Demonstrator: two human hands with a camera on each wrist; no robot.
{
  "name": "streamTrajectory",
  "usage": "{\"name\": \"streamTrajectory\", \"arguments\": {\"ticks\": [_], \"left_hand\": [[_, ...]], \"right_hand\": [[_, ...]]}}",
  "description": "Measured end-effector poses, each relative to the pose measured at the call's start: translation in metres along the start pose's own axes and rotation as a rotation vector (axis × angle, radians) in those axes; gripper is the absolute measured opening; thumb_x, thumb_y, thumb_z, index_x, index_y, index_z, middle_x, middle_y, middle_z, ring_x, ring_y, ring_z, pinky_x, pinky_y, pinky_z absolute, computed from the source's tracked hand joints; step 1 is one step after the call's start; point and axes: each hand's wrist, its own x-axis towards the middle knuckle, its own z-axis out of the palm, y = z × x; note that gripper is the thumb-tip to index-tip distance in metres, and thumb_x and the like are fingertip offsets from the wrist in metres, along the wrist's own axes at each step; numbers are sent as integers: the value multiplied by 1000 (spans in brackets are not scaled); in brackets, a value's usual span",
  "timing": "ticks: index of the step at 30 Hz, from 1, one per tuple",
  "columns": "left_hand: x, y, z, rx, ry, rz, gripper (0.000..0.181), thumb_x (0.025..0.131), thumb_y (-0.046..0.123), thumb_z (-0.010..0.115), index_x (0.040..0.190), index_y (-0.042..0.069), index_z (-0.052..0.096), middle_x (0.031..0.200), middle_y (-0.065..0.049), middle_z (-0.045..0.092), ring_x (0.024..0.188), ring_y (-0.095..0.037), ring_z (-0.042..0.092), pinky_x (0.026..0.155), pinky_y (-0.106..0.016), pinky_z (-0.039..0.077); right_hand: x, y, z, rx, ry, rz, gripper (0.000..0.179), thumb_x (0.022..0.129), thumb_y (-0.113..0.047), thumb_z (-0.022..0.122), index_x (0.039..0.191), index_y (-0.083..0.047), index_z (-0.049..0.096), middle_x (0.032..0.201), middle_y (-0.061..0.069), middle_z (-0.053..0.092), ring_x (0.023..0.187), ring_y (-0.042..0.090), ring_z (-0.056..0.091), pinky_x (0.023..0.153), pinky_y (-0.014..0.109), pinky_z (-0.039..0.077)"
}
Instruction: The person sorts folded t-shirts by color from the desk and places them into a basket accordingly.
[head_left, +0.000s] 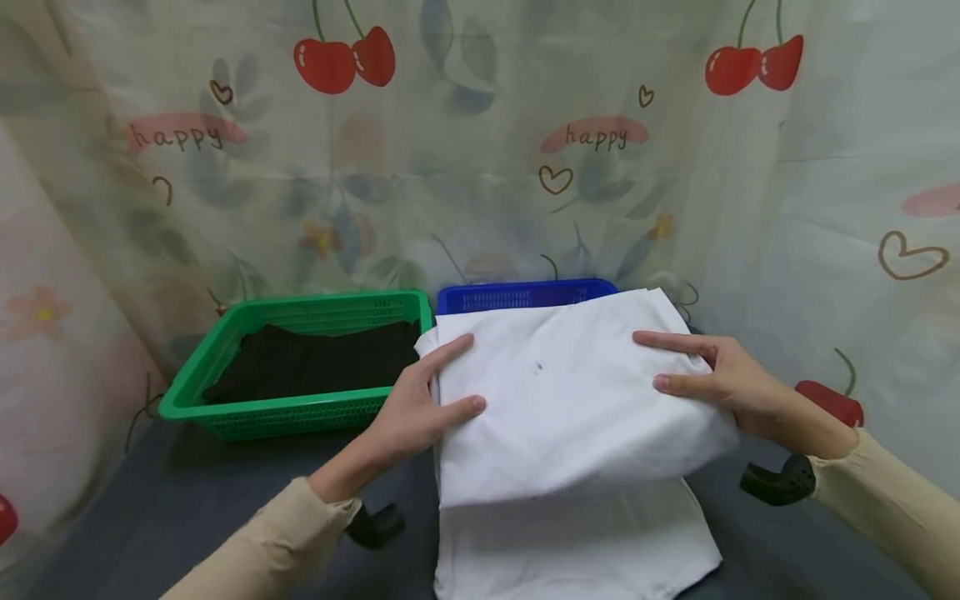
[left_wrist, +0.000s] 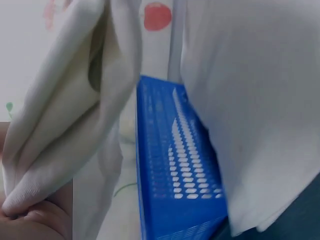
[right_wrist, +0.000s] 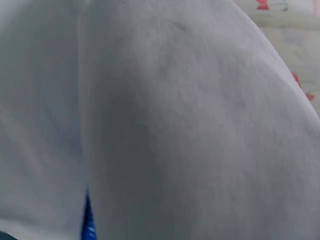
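A white cloth [head_left: 555, 400], folded in layers with a small dark mark on top, is lifted between the two hands. The left hand [head_left: 422, 408] grips its left edge, thumb and forefinger over the top and the other fingers hidden beneath. At the right edge the right hand [head_left: 720, 379] holds it likewise, thumb and forefinger lying on the upper face. A lower part of the cloth hangs toward the person and lies over the dark table. Loose folds fill much of the left wrist view, and the cloth covers most of the right wrist view.
Behind the cloth stands a blue basket [head_left: 525, 296], partly hidden by it. A green basket [head_left: 300, 400] with black cloth [head_left: 315, 360] inside sits at the left. The grey table [head_left: 247, 500] ends at a patterned curtain [head_left: 465, 167] on the back and sides.
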Motion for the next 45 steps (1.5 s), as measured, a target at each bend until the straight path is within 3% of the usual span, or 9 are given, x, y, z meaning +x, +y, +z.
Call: {"name": "streamTrajectory", "arguments": {"ticks": [5, 11, 18, 24, 30, 35, 39, 42, 45], "left_hand": [[35, 1, -5, 99, 48, -11, 74, 86, 16, 78, 150, 8, 42, 152, -6, 38, 135, -20, 37, 102, -43, 41], [74, 3, -12, 86, 59, -93, 72, 88, 10, 76, 150, 8, 40, 152, -9, 35, 132, -23, 39, 100, -43, 43], [113, 3, -24, 144, 91, -77, 73, 89, 7, 73, 152, 10, 37, 155, -8, 32, 138, -24, 33, 104, -43, 39], [134, -8, -29, 159, 122, -91, 74, 88, 1, 72, 152, 8, 36, 156, -8, 31, 141, -24, 29, 106, -43, 36], [140, -20, -28, 185, 115, -158, 75, 88, 1, 71, 153, 8, 34, 156, -9, 30, 140, -26, 29, 106, -44, 36], [137, -21, -26, 314, 29, -285, 70, 93, 6, 61, 153, -1, 26, 156, -18, 26, 140, -34, 29, 107, -46, 35], [129, -17, -21, 408, -41, -337, 62, 95, 10, 52, 151, -6, 29, 154, -21, 31, 97, -26, 56, 86, -40, 45], [118, -15, -15, 431, -23, -287, 55, 95, 9, 52, 147, -5, 39, 148, -20, 41, 58, -17, 38, 64, -33, 39], [100, -12, -7, 414, 22, -216, 49, 95, 11, 53, 143, 0, 47, 123, -19, 59, 52, -14, 38, 56, -31, 37]], "right_hand": [[24, -4, -11, -21, 41, 25, 60, 87, -24, 77, 143, -22, 55, 142, 5, 48, 123, 20, 44, 82, 29, 48], [60, -9, -25, -36, 58, 38, 64, 85, -25, 80, 143, -19, 55, 147, 2, 40, 133, 16, 31, 89, 25, 41], [99, -18, -40, -5, 97, 14, 67, 84, -21, 81, 145, -17, 53, 155, 6, 31, 136, 21, 26, 104, 40, 26], [123, -16, -41, 27, 86, 41, 69, 84, -17, 80, 146, -23, 51, 160, 6, 20, 138, 23, 23, 109, 46, 26], [137, -5, -35, 4, 94, 44, 65, 84, -10, 79, 144, -18, 54, 158, 10, 24, 136, 24, 26, 109, 46, 24], [145, 4, -26, -306, 118, 11, 51, 89, -10, 72, 138, -5, 58, 151, 22, 36, 132, 34, 36, 98, 47, 36], [141, 10, -19, -563, 83, 11, 43, 91, -10, 65, 131, 3, 60, 126, 28, 57, 106, 36, 56, 81, 47, 46], [131, 13, -14, -620, 83, 16, 38, 91, -12, 65, 126, 2, 64, 82, 16, 61, 67, 24, 49, 62, 38, 44], [114, 16, -10, -630, 104, 9, 36, 91, -15, 64, 125, -2, 66, 79, 13, 59, 65, 23, 51, 59, 37, 43]]}}
